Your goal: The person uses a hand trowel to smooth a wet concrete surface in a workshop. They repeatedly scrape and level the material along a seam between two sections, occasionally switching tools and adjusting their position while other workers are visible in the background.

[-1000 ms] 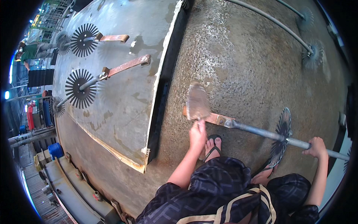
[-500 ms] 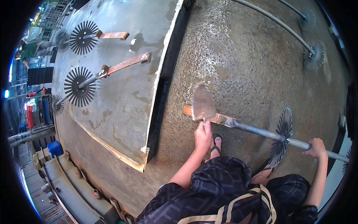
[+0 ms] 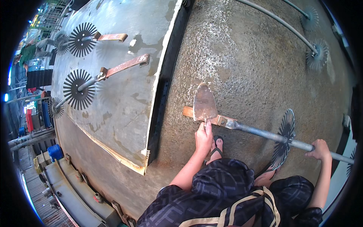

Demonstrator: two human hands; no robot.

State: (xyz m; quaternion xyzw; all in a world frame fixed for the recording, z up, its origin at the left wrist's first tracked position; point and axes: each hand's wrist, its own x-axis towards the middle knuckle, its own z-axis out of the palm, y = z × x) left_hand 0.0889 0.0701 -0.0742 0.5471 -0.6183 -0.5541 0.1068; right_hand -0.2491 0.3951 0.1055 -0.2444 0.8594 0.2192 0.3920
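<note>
My left hand [image 3: 204,137] is closed around the handle of a trowel [image 3: 204,103]. The trowel's rusty, pointed blade lies over the flat copper-coloured bar [image 3: 222,120] at the end of a grey metal pipe [image 3: 261,132]; whether they touch I cannot tell. Further along, my right hand [image 3: 320,150] is wrapped round that same pipe. Between the bar and my right hand a slotted black disc [image 3: 285,136] sits on the pipe. A second disc shows partly at the right rim.
To the left, two similar pipe pieces with slotted discs [image 3: 78,84] rest on a grey metal-topped table [image 3: 124,125]. More pipes [image 3: 281,23] with discs lie at the upper right. A metal tank-like box [image 3: 72,189] stands at lower left. Far left, another person [image 3: 28,53] is bent over.
The trowel, blurred before, is now sharp and has shifted slightly left and down with my left hand. My right hand keeps its hold. The far person's position has changed a little.
</note>
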